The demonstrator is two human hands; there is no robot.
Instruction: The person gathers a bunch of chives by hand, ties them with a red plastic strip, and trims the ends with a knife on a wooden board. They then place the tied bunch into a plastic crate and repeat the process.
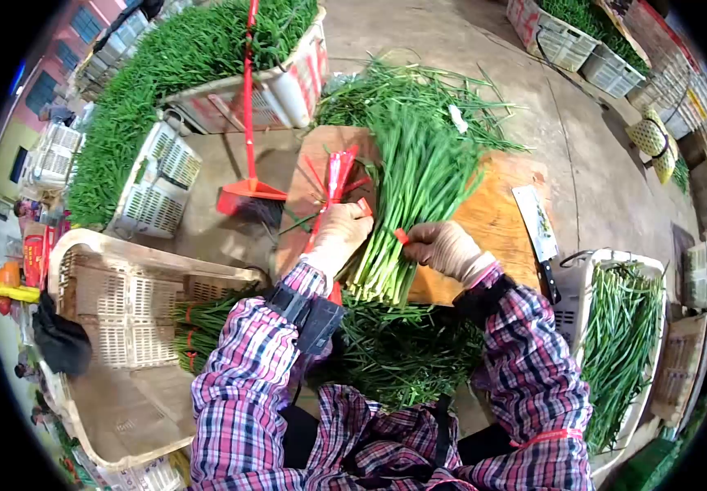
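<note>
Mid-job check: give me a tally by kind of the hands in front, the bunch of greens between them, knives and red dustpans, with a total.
Hands: 2, left hand and right hand
Bunch of greens between them: 1
Knife: 1
Red dustpan: 1
Total: 5
</note>
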